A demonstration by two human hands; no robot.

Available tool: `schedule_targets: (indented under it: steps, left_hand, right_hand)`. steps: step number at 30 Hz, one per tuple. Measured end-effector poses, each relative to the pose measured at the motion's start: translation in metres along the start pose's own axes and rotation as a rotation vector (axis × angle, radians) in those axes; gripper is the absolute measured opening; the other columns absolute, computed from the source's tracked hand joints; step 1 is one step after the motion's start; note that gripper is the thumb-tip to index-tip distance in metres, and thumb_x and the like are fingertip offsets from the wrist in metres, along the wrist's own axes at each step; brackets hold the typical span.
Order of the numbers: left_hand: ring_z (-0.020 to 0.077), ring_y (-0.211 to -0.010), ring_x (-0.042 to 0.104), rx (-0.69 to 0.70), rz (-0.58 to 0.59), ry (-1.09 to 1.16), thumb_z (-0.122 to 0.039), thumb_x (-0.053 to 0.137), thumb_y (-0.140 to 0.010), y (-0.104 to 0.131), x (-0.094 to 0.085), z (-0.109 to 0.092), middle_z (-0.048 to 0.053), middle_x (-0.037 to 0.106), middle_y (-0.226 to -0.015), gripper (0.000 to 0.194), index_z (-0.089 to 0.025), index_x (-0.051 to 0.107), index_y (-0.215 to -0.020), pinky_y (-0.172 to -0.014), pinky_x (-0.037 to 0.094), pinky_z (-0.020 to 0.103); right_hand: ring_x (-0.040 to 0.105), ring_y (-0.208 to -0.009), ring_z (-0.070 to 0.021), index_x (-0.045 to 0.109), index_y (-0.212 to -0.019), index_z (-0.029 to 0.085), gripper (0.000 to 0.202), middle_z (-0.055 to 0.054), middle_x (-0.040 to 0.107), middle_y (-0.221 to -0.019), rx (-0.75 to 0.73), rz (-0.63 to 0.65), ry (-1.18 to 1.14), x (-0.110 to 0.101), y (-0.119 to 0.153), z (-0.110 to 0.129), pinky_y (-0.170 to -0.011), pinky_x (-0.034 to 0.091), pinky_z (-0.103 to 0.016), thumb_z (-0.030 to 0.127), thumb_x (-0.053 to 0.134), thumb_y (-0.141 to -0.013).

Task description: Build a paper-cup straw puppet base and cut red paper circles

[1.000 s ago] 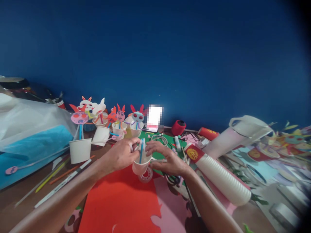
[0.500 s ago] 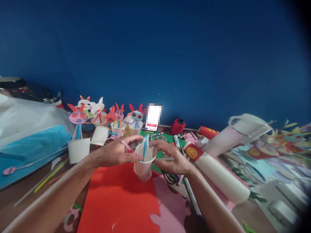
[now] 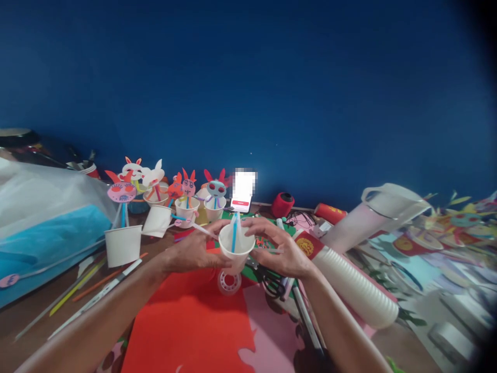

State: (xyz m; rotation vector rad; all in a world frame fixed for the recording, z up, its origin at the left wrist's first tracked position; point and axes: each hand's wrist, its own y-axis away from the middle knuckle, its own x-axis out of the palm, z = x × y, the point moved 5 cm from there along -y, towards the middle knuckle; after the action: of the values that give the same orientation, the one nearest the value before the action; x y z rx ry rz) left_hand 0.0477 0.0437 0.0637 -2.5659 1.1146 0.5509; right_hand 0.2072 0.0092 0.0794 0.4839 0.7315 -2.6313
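From where I stand, the left hand (image 3: 190,252) and right hand (image 3: 285,254) are clamped on opposite sides of one white paper cup (image 3: 237,262) above the red paper sheet (image 3: 190,321); I can't tell whether its base touches anything. A blue-and-white drinking straw (image 3: 234,238) stands inside. Squeezing too hard could buckle the thin wall, and an uneven push could tip the straw over. The pale ring-shaped roll (image 3: 229,292) just by the base could unsettle the cup if it is set there. Left along the brown counter (image 3: 19,317) I count six cut-paper animal faces, one upright phone (image 3: 241,203), and, farther right, one nested stack of white cups (image 3: 353,282).
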Motion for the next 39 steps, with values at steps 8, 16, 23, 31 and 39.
schedule_targets:
  steps: [8,16,23,31,39]
  left_hand:
    - [0.0256,-0.108,0.051,0.125,-0.064,-0.207,-0.027,0.067,-0.071,0.007,-0.005,-0.022,0.01,0.05,-0.127,0.065,-0.022,0.039,-0.13,-0.089,0.043,0.036]
    - [0.0275,-0.117,0.044,0.093,-0.069,-0.229,-0.032,0.066,-0.072,0.008,-0.009,-0.015,0.01,0.046,-0.131,0.065,-0.023,0.038,-0.13,-0.09,0.043,0.034]
    - [0.0255,-0.109,0.051,0.027,-0.136,-0.256,-0.038,0.066,-0.07,0.008,-0.013,-0.01,0.009,0.054,-0.121,0.068,-0.023,0.037,-0.129,-0.086,0.045,0.033]
    - [0.025,-0.1,0.056,0.074,-0.105,-0.187,-0.025,0.066,-0.07,0.007,-0.01,-0.015,0.01,0.058,-0.118,0.062,-0.02,0.043,-0.128,-0.081,0.047,0.032]
    - [0.0296,-0.111,0.051,0.077,-0.095,-0.07,-0.02,0.071,-0.064,0.004,-0.01,0.0,0.009,0.057,-0.121,0.068,-0.022,0.044,-0.127,-0.088,0.046,0.038]
  right_hand:
    - [0.056,-0.087,-0.0174,0.054,-0.088,0.019,0.018,-0.005,0.059,-0.095,0.027,-0.055,0.155,-0.006,0.0,0.002,-0.078,0.044,-0.031,0.023,0.065,-0.074]
    - [0.057,-0.079,-0.0161,0.052,-0.068,0.017,0.011,-0.003,0.061,-0.081,0.1,-0.059,0.056,-0.007,0.001,-0.003,-0.071,0.044,-0.028,0.018,0.058,-0.076]
    - [0.057,-0.075,-0.0157,0.051,-0.067,0.017,0.008,-0.003,0.063,-0.083,0.2,-0.078,-0.053,-0.016,0.004,-0.001,-0.064,0.043,-0.026,0.014,0.058,-0.072]
    - [0.056,-0.065,-0.0145,0.054,-0.07,0.017,0.016,-0.004,0.062,-0.079,0.285,-0.054,-0.211,-0.014,0.007,-0.013,-0.054,0.042,-0.024,0.03,0.061,-0.075]
    - [0.05,-0.055,-0.0098,0.051,-0.078,0.018,0.027,0.001,0.055,-0.068,0.325,-0.118,-0.22,-0.008,0.004,-0.018,-0.046,0.038,-0.02,0.036,0.069,-0.069]
